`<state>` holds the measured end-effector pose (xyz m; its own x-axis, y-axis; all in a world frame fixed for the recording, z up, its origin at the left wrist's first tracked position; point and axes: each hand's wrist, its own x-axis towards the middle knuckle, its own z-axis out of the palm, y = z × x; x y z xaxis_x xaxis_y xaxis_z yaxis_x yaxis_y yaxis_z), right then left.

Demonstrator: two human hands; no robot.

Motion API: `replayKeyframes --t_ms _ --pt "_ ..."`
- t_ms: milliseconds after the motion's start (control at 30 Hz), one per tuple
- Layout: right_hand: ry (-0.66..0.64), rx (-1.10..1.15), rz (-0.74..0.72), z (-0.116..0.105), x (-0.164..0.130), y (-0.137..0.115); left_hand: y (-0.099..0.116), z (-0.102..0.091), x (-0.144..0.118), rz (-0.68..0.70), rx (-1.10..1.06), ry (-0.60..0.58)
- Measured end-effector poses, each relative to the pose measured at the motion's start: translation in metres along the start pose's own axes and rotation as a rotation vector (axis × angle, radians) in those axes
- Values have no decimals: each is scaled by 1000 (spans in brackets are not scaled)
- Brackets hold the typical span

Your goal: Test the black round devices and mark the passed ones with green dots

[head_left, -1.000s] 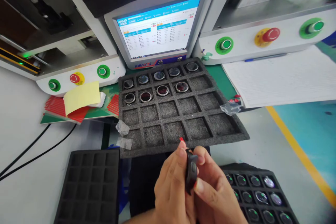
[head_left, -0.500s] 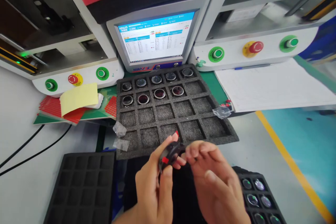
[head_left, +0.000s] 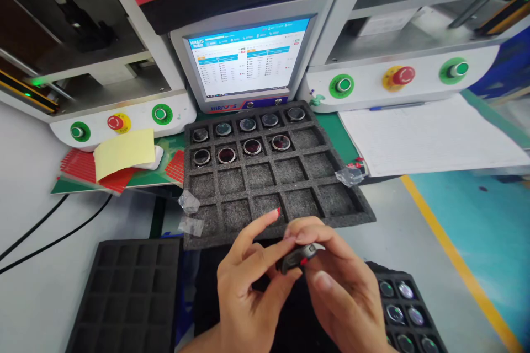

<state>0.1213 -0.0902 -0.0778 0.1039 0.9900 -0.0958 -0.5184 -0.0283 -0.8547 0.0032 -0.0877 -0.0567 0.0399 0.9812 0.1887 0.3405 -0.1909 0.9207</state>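
My left hand pinches a dark round watch case between thumb and fingers, its index finger stretched out with a small red piece at the tip. A bit of red also shows on the case's side. Around the far end of the same case curl the fingers of my right hand, which partly hide it. Just beyond both hands lies a grey foam tray, with round watch cases seated in its two back rows.
Scraps of clear film lie on the tray's edges. A black foam tray stands at lower left; another tray with round watch parts is at lower right. Behind are a monitor, machine buttons, red sticker sheets and papers.
The watch case has moved right and turned to lie flatter. My right fingers have closed in on it, and my left index finger has straightened away from it.
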Motion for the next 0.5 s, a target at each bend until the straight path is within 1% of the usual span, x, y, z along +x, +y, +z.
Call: replayKeyframes --t_ms 100,167,267,433,467,500 --pt "-33 41 -3 4 -1 0 0 5 -1 84 72 88" --pt "-39 95 20 7 -2 0 -2 7 -2 135 112 123" --pt "-21 180 45 11 -6 1 -8 9 -4 231 184 135" --pt "55 258 42 17 -8 5 -21 10 -11 415 257 122" --pt "68 273 45 18 -8 5 -24 11 -14 437 269 132" --pt "77 292 52 20 -8 6 -26 12 -17 428 273 150"
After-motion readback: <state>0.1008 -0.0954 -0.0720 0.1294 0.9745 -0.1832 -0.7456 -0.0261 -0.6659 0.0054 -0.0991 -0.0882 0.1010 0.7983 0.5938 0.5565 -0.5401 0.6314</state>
